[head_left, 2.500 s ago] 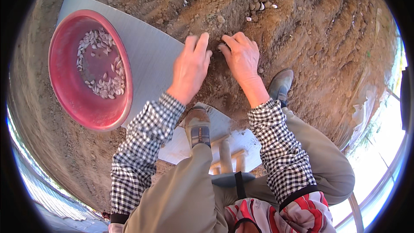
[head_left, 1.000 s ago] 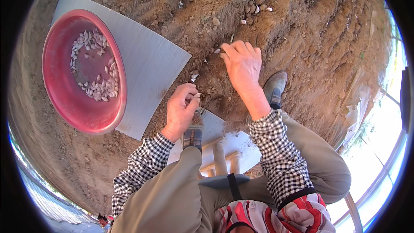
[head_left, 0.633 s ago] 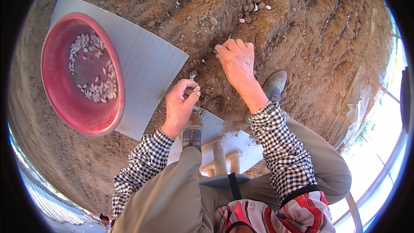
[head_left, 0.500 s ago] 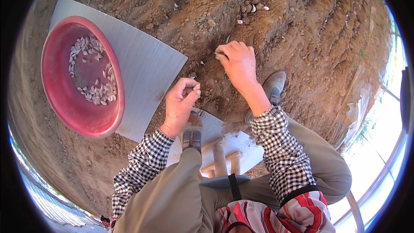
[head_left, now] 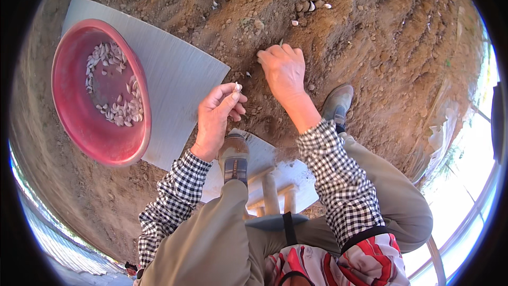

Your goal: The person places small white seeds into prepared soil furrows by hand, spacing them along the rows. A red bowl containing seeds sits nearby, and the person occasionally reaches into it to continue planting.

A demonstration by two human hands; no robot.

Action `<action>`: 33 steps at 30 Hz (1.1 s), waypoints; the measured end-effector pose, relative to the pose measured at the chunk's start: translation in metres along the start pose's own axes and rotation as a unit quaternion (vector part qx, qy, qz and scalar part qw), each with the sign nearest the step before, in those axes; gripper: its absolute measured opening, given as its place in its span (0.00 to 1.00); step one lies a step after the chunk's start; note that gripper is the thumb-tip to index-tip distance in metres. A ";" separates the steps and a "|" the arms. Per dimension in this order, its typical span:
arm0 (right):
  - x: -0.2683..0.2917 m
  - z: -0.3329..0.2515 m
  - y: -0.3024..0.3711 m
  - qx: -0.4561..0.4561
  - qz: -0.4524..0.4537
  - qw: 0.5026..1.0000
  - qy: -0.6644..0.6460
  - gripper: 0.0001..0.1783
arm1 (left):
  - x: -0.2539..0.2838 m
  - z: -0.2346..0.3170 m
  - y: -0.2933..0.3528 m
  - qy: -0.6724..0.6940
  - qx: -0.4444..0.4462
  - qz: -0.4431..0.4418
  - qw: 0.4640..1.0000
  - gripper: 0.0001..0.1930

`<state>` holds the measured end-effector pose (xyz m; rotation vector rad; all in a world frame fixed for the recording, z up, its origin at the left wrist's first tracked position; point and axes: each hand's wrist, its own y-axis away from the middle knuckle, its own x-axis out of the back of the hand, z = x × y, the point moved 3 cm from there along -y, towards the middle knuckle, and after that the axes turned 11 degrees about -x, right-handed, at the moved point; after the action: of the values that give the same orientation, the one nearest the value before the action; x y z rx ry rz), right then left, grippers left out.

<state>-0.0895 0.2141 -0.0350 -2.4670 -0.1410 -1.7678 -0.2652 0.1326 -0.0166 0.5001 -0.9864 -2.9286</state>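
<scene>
Between the thumb and forefinger of my left hand (head_left: pixel 214 114) is a pale garlic clove (head_left: pixel 238 87), with the other fingers loosely curled. It is held above the soil by the corner of a grey board (head_left: pixel 174 69). My right hand (head_left: pixel 284 71) reaches down to the brown soil (head_left: pixel 365 69), back upward and fingers bent together; whatever its fingertips hold is hidden beneath them. A single garlic clove (head_left: pixel 248 74) sits in the dirt between the two hands. More cloves (head_left: pixel 126 111) lie in a red plastic basin (head_left: pixel 67 111) on the board at left.
Scattered cloves (head_left: pixel 295 23) dot the furrows ahead. My shoes (head_left: pixel 337 103) rest either side of the low work area. Below me are a small stool (head_left: pixel 270 193) and a whitish sheet (head_left: pixel 301 177). Torn plastic film (head_left: pixel 439 140) edges the soil at right.
My left hand has moved slightly up, its clove now raised at the fingertips and its other fingers loosened. My right hand has shifted a little left and turned its back upward.
</scene>
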 end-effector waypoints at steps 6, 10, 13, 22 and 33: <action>0.049 -0.025 0.036 -0.119 -0.209 0.894 -0.378 0.15 | -0.005 0.009 -0.004 -0.023 -0.010 -0.086 0.996 0.12; 0.053 -0.020 0.037 -0.122 -0.175 0.907 -0.362 0.10 | -0.009 0.012 -0.009 -0.038 -0.011 -0.133 0.990 0.13; 0.056 -0.016 0.033 -0.081 -0.146 0.920 -0.354 0.10 | -0.011 0.015 -0.013 -0.055 -0.019 -0.129 0.990 0.12; 0.031 0.015 -0.009 -0.022 0.028 0.998 -0.048 0.08 | 0.008 0.051 -0.036 -0.500 -0.426 0.108 0.746 0.13; 0.025 0.056 -0.047 -0.068 0.043 0.992 0.096 0.11 | 0.050 0.014 -0.059 -0.704 -0.362 0.118 0.600 0.29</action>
<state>-0.0351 0.2691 -0.0282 -2.3314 0.1017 -2.0263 -0.3112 0.1823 -0.0561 -1.9541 0.4127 -2.5551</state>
